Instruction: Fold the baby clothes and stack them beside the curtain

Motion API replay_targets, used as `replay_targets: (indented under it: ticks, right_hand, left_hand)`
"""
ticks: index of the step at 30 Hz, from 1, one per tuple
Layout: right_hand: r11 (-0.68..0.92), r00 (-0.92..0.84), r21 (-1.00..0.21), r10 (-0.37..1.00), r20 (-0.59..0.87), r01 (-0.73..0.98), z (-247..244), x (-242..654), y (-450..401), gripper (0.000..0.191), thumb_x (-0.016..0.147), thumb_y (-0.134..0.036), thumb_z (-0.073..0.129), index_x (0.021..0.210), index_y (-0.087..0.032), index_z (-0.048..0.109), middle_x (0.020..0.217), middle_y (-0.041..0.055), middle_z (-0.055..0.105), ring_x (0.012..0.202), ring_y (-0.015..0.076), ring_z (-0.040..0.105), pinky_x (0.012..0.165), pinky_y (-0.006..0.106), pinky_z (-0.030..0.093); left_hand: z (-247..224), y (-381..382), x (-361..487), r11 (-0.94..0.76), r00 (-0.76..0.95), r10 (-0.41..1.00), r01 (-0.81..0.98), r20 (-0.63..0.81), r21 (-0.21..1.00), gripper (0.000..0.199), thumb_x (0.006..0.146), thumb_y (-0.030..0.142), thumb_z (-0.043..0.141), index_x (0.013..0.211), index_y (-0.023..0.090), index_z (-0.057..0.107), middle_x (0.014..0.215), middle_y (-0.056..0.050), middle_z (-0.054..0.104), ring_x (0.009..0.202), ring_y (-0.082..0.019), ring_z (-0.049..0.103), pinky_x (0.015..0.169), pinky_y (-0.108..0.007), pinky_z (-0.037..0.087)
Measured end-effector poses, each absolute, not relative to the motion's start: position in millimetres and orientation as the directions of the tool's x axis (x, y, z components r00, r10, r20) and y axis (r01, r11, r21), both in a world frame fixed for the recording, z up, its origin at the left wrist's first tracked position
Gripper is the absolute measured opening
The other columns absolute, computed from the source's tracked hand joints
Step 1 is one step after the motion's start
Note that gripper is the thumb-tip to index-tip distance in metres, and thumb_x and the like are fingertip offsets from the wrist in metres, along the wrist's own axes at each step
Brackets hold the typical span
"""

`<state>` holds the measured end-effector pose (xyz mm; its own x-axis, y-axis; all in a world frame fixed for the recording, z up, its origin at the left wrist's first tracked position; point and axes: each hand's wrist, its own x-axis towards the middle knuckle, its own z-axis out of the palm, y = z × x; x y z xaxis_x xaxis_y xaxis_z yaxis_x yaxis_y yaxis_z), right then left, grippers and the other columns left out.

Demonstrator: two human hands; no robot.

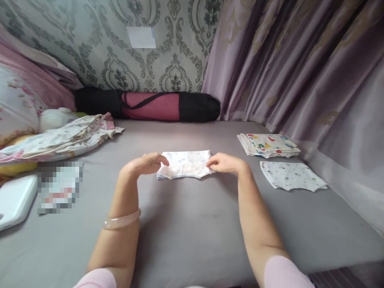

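Observation:
A folded white garment [187, 164] with a faint print and pale blue edging lies flat on the grey sheet [192, 224] in front of me. At its left edge is my left hand [149, 163], with thumb and fingers closed on the cloth. My right hand [225, 164] pinches the opposite edge, its fingertips curled down onto the fabric. Both hands hold the cloth low, against the sheet. The lower corners of the garment show past the fingers.
To the right sit a stack of folded colourful-print clothes [273, 145] and a folded dotted garment [292, 175]. Loose printed clothes [69, 138] and a white case [18, 202] are at the left. A black and maroon long bag [150, 106] rests along the wall, beside purple curtains [264, 60].

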<state>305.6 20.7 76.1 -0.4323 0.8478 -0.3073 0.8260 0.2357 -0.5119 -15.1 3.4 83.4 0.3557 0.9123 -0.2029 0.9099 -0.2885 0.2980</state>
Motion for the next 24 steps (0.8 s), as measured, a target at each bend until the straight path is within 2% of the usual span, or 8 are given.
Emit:
replay_targets:
  ticks: [3, 5, 7, 9, 11, 14, 18, 24]
  right_hand:
    - [0.298, -0.404, -0.496, 0.907, -0.119, 0.816, 72, 290, 21, 0.026, 0.090, -0.025, 0.051, 0.094, -0.019, 0.075, 0.090, 0.0033, 0.075, 0.086, 0.0185, 0.068, 0.078, 0.024, 0.048]
    - [0.352, -0.365, -0.448, 0.929, 0.062, 0.821, 62, 270, 20, 0.034, 0.096, -0.025, 0.041, 0.109, -0.018, 0.072, 0.109, 0.0072, 0.073, 0.103, 0.0203, 0.065, 0.091, 0.029, 0.046]
    - [0.405, -0.365, -0.380, 0.914, 0.175, 0.832, 48, 248, 19, 0.041, 0.098, -0.021, 0.035, 0.129, -0.016, 0.060, 0.135, 0.0110, 0.060, 0.127, 0.0205, 0.052, 0.109, 0.035, 0.035]
    - [0.456, -0.422, -0.307, 0.890, 0.174, 0.835, 30, 229, 16, 0.047, 0.099, -0.021, 0.031, 0.141, -0.012, 0.048, 0.149, 0.0127, 0.045, 0.141, 0.0207, 0.035, 0.119, 0.040, 0.018]
    - [0.495, -0.480, -0.263, 0.869, 0.124, 0.828, 14, 216, 13, 0.052, 0.099, -0.021, 0.027, 0.147, -0.008, 0.040, 0.155, 0.0131, 0.036, 0.146, 0.0212, 0.025, 0.121, 0.041, 0.010]
    - [0.510, -0.506, -0.249, 0.858, 0.086, 0.823, -2, 210, 7, 0.056, 0.097, -0.021, 0.024, 0.151, -0.005, 0.032, 0.157, 0.0122, 0.030, 0.147, 0.0213, 0.021, 0.121, 0.040, 0.011]
    - [0.479, -0.478, -0.275, 0.875, 0.075, 0.834, -4, 210, 4, 0.058, 0.098, -0.027, 0.022, 0.151, -0.006, 0.031, 0.158, 0.0114, 0.029, 0.148, 0.0213, 0.021, 0.121, 0.040, 0.010]
    - [0.305, -0.318, -0.294, 0.948, 0.004, 0.906, 1, 216, 7, 0.062, 0.100, -0.036, 0.019, 0.152, -0.003, 0.029, 0.159, 0.0142, 0.025, 0.148, 0.0239, 0.017, 0.121, 0.041, 0.007]
  left_hand:
    - [78, 9, -2, -0.302, 0.370, 0.917, 0.888, -0.149, 0.345, 0.045, 0.084, 0.013, 0.037, 0.113, 0.023, 0.070, 0.109, -0.003, 0.073, 0.098, -0.019, 0.066, 0.089, -0.027, 0.049]
    - [67, 14, 15, -0.302, 0.320, 0.947, 0.902, -0.007, 0.309, 0.046, 0.085, 0.009, 0.035, 0.119, 0.017, 0.066, 0.118, -0.009, 0.069, 0.109, -0.021, 0.063, 0.096, -0.029, 0.047]
    - [51, 16, 37, -0.281, 0.265, 0.959, 0.925, 0.095, 0.256, 0.049, 0.084, 0.005, 0.036, 0.126, 0.011, 0.059, 0.126, -0.014, 0.064, 0.121, -0.023, 0.057, 0.103, -0.033, 0.043]
    - [35, 16, 58, -0.278, 0.256, 0.959, 0.936, 0.121, 0.218, 0.048, 0.084, 0.005, 0.038, 0.129, 0.007, 0.055, 0.131, -0.019, 0.060, 0.129, -0.027, 0.050, 0.108, -0.039, 0.039]
    - [21, 13, 73, -0.252, 0.237, 0.967, 0.945, 0.096, 0.208, 0.048, 0.087, 0.009, 0.039, 0.133, 0.005, 0.051, 0.138, -0.021, 0.054, 0.136, -0.031, 0.042, 0.111, -0.045, 0.034]
    - [6, 7, 82, -0.171, 0.168, 0.985, 0.958, 0.034, 0.228, 0.051, 0.093, 0.016, 0.035, 0.142, 0.004, 0.042, 0.149, -0.021, 0.042, 0.142, -0.033, 0.033, 0.116, -0.048, 0.026]
    - [-4, 2, 77, -0.116, 0.108, 0.993, 0.967, 0.045, 0.229, 0.054, 0.098, 0.029, 0.028, 0.146, 0.006, 0.038, 0.154, -0.019, 0.036, 0.145, -0.031, 0.028, 0.118, -0.045, 0.021]
    - [-8, 1, 71, -0.070, 0.060, 0.997, 0.979, 0.056, 0.192, 0.061, 0.099, 0.038, 0.024, 0.147, 0.003, 0.036, 0.155, -0.021, 0.033, 0.146, -0.031, 0.025, 0.119, -0.049, 0.017]
